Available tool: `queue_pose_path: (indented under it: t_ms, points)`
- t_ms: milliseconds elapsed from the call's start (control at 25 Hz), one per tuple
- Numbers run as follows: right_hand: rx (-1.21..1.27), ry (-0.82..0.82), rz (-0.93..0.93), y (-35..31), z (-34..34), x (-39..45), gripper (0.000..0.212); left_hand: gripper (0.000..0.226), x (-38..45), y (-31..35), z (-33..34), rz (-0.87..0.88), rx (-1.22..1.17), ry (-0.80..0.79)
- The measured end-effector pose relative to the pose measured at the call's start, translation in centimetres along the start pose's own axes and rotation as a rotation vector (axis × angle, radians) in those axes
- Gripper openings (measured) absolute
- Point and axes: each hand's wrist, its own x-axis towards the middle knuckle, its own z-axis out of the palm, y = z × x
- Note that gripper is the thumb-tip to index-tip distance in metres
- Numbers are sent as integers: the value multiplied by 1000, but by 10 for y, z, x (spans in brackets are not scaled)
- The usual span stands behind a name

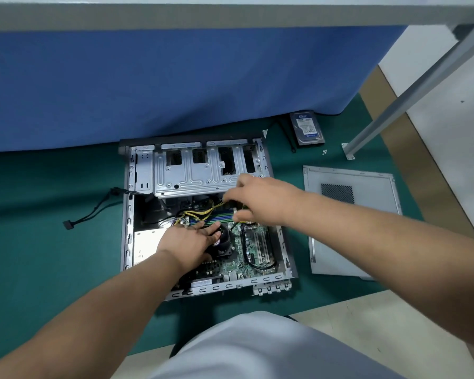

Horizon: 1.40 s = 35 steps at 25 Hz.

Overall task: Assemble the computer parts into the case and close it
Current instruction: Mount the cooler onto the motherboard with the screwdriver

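on the green floor mat (52, 214) the open computer case (203, 220) lies flat, with the motherboard (253, 250) inside. the left hand (189, 242) rests with relaxed fingers on the black cooler fan (225, 242). the right hand (260, 201) pinches a small green part (240, 205) with curled fingers, just above the memory slots (211, 218). to the right of the case, the side panel (350, 222) lies apart, and the hard drive (308, 128) lies behind it near the blue cloth (175, 86).

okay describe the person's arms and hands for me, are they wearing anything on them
Both forearms are bare up to the frame's edge: no sleeves show. The left hand and right hand wear no gloves, and no watch, ring or wristband is visible.
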Motion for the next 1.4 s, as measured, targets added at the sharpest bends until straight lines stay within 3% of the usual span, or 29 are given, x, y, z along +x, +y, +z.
queue_pose_path:
  t_ms: [80, 160, 240, 320, 440, 560, 640, 720, 760, 920, 1000, 1080, 1160, 1200, 1280, 1400]
  points:
    - [-80, -90, -149, 8, -14, -1, 39, 67, 0, -1, 0, -2, -6, 2]
    - [-173, -76, -178, 10, -17, 1, 39, 67, 1, -2, 1, -7, -9, 2]
    - [-80, 30, -22, 3, -12, 3, 26, 66, 1, -2, 0, -8, -6, -1]
    - [15, 129, 218, -15, 2, 7, 54, 66, 0, 0, -1, -8, -5, -3]
    - [12, 186, 375, -32, 10, 19, 58, 66, -1, 0, -2, -7, 1, -3]
    - [19, 44, 161, -19, -9, 16, 38, 66, 0, -1, -1, -5, -1, 0]
    - [-62, -77, -47, -4, -23, 10, 39, 66, 0, -1, -2, -3, -2, 0]
    - [-137, -42, -75, -1, -19, 4, 32, 66, 0, 0, -3, 1, 0, -3]
    - [-85, 34, -9, -3, -12, 4, 23, 66, 0, 0, -3, 3, 4, -3]
    - [46, 205, 418, -22, 12, 10, 57, 66, 0, 0, -5, 6, 6, -15]
    - [42, 166, 361, -26, 10, 15, 55, 66, 0, 1, -8, 2, 12, -15]
    - [13, 53, 154, -19, -2, 12, 34, 66, 0, 1, -7, 3, 16, -11]
    - [-63, -38, -15, -4, -14, 8, 37, 66, 0, 1, -7, 1, 14, -6]
    - [-68, -40, -13, -2, -13, 5, 33, 66, -1, 1, -6, 1, 14, -7]
    - [84, 97, 145, -3, -2, 2, 24, 65, 1, 0, -4, 8, 21, -5]
    - [156, 219, 419, -17, 19, 4, 57, 66, 0, 0, -6, 5, 5, -17]
